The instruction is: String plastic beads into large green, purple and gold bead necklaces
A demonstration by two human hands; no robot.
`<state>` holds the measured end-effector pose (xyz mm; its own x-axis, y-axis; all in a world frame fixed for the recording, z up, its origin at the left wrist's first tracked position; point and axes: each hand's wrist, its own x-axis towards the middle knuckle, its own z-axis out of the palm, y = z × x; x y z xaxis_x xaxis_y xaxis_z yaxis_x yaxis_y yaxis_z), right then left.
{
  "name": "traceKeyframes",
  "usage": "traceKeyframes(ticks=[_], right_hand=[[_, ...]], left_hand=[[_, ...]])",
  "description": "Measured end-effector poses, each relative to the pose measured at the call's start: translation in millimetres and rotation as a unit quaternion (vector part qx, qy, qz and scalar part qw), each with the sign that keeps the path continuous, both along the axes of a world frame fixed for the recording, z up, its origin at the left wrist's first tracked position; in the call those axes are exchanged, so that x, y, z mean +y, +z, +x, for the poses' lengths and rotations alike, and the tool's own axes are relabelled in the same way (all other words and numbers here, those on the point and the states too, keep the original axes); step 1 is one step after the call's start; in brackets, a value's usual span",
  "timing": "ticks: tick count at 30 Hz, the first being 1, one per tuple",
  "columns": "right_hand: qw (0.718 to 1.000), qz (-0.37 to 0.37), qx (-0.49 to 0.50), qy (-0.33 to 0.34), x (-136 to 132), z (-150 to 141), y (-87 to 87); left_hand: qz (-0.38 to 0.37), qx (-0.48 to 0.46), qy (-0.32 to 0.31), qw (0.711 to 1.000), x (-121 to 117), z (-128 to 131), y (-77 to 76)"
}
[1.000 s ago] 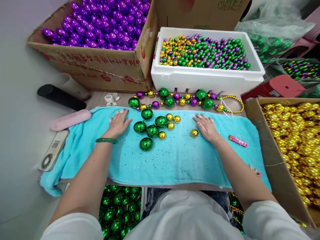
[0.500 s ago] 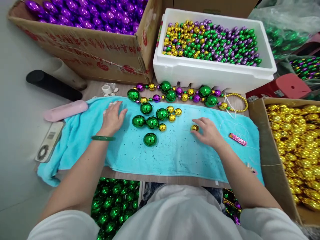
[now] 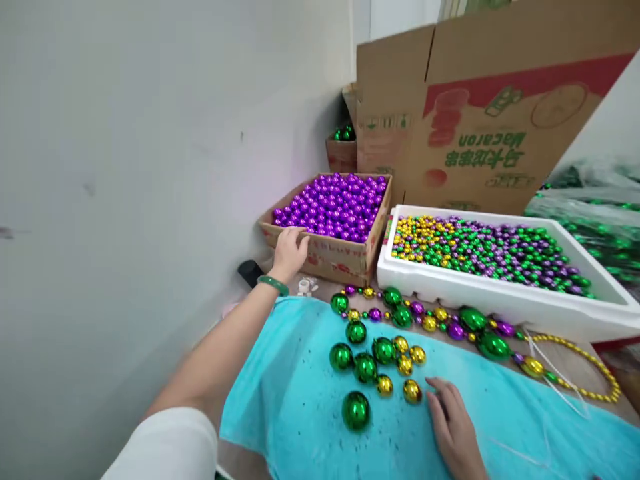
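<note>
My left hand (image 3: pixel 291 253), with a green bangle (image 3: pixel 273 285) on the wrist, is raised at the near rim of the cardboard box (image 3: pixel 333 257) of shiny purple balls (image 3: pixel 335 205). Its fingers are apart and I see nothing in them. Over the turquoise towel (image 3: pixel 305 400), my right hand (image 3: pixel 454 427) has its thumb and fingers spread, just right of a gold ball (image 3: pixel 413 391). Left of that ball are several large green balls (image 3: pixel 356 411) and more gold balls (image 3: pixel 385 385), loose on the towel.
A beaded strand (image 3: pixel 429 323) in green, purple and gold lies along the towel's far edge. Behind it stands a white foam box (image 3: pixel 450 280) of small mixed beads. A tall carton (image 3: pixel 495 133) rises at the back, and a wall (image 3: pixel 150 167) borders the left.
The view has swung left and up. My left hand has moved from the towel to the purple balls' box. My right hand has let go of the gold ball, now beside the others.
</note>
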<state>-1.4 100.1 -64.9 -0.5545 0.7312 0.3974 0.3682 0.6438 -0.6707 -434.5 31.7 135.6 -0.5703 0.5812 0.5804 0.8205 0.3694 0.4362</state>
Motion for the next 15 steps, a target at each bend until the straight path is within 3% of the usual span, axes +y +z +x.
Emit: traceKeyframes(ticks=[3,6,10,15], right_hand=[[1.0,-0.009,0.012,-0.022,0.3,7.3,-11.6],[1.0,0.0,0.005,-0.029,0.5,10.2,-18.2],[0.999,0.011,-0.017,-0.025,3.4,15.2,-29.3],[0.999,-0.019,-0.041,-0.014,3.9,20.8,-40.9]], left_hand=[[-0.093,-0.029,-0.032,0.995,53.5,-34.3,29.2],[-0.183,-0.051,-0.106,0.976,116.4,-48.0,38.1],[-0.309,-0.06,-0.168,0.934,184.9,-44.4,31.3],[-0.398,-0.038,-0.181,0.898,225.0,-35.9,14.0]])
